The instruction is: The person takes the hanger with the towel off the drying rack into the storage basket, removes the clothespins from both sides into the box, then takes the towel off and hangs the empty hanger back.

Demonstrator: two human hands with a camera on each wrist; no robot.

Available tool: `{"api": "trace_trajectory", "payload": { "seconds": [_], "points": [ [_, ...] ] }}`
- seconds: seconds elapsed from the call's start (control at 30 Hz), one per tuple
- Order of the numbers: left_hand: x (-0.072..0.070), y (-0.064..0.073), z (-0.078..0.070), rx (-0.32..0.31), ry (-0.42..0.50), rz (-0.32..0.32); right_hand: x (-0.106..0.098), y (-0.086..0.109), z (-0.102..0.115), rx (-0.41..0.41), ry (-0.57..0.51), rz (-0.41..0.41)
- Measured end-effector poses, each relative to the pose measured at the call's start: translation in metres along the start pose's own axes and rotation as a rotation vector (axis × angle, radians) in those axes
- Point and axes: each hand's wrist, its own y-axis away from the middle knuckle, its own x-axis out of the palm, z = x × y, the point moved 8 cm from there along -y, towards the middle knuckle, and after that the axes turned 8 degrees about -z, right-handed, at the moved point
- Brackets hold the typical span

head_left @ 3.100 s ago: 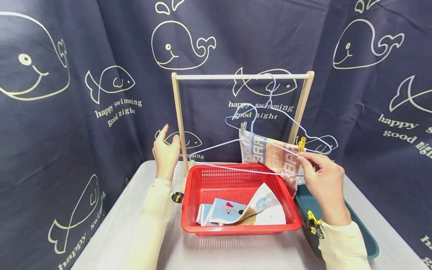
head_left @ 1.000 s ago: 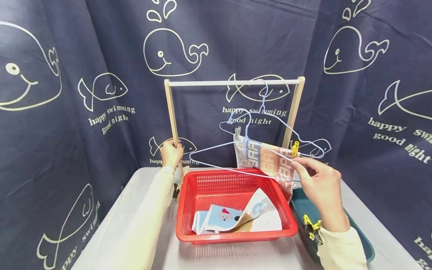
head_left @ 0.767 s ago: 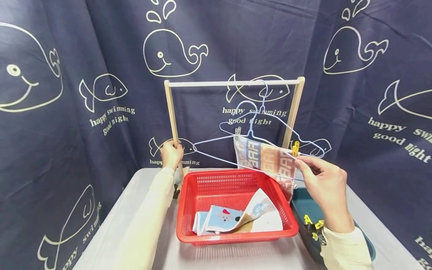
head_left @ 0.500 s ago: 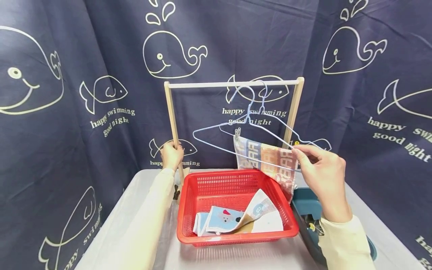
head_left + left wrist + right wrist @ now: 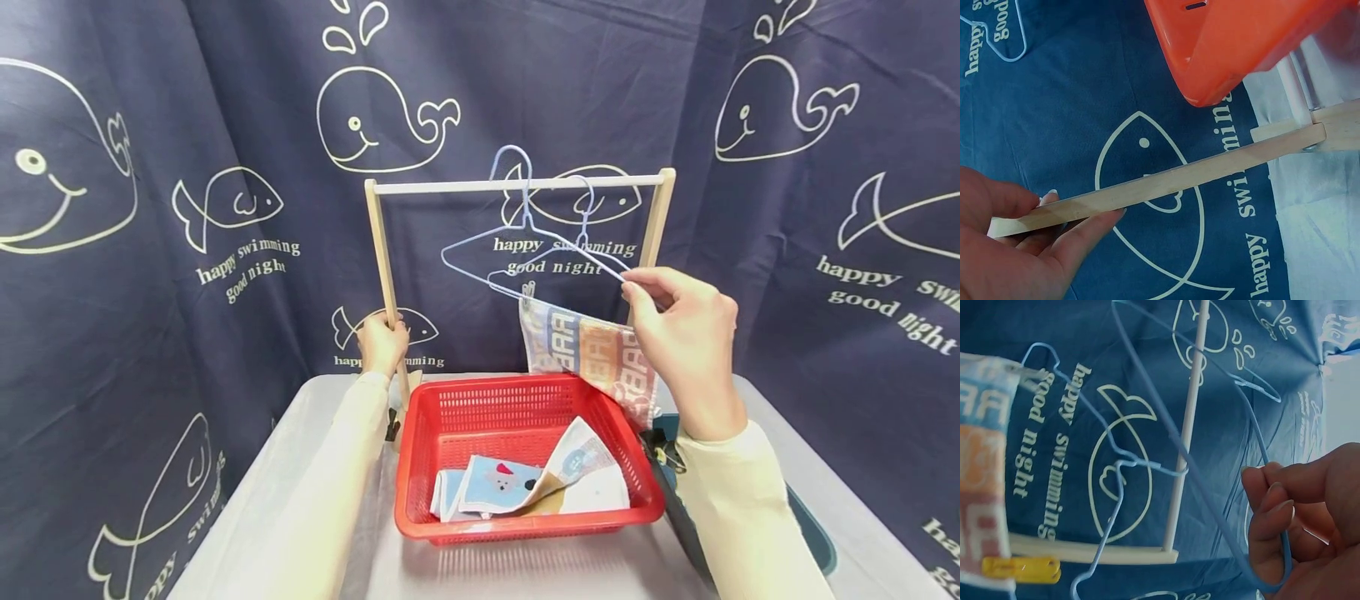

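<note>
My left hand (image 5: 382, 342) grips the left wooden post (image 5: 1166, 182) of a small drying rack, thumb on one side and fingers on the other. In my right hand (image 5: 678, 333), a light-blue clothes hanger (image 5: 1166, 434) is pinched by its right end. The held hanger's hook rises above the rack's white rail (image 5: 450, 187) in the head view and overlaps it. A second blue hanger (image 5: 1110, 506) hangs on the rail, with a patterned towel (image 5: 592, 342) pegged to it by a grey peg (image 5: 528, 290) and a yellow peg (image 5: 1022, 569).
A red basket (image 5: 525, 529) with folded towels (image 5: 498, 483) stands in front of the rack. A dark teal tray (image 5: 813, 533) lies to its right, partly behind my right forearm. Dark clips (image 5: 660, 450) show near the tray. A printed curtain (image 5: 247, 100) surrounds the table.
My left hand has taken hold of the rack's post. My right hand has raised the hanger up and leftward, from low over the basket to rail height.
</note>
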Motion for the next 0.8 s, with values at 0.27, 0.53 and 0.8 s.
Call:
{"api": "trace_trajectory", "payload": {
  "seconds": [0.27,0.53,0.8],
  "points": [
    [0.000,0.002,-0.002,0.002,0.007,-0.012,0.026,-0.018,0.014,0.038,-0.049,0.024],
    [-0.002,0.003,-0.001,0.022,0.007,-0.020,0.064,-0.023,0.025,0.040,-0.088,0.079],
    [-0.001,0.001,-0.002,0.031,0.010,-0.028,0.093,-0.019,0.031,0.059,-0.098,0.138]
  ]
}}
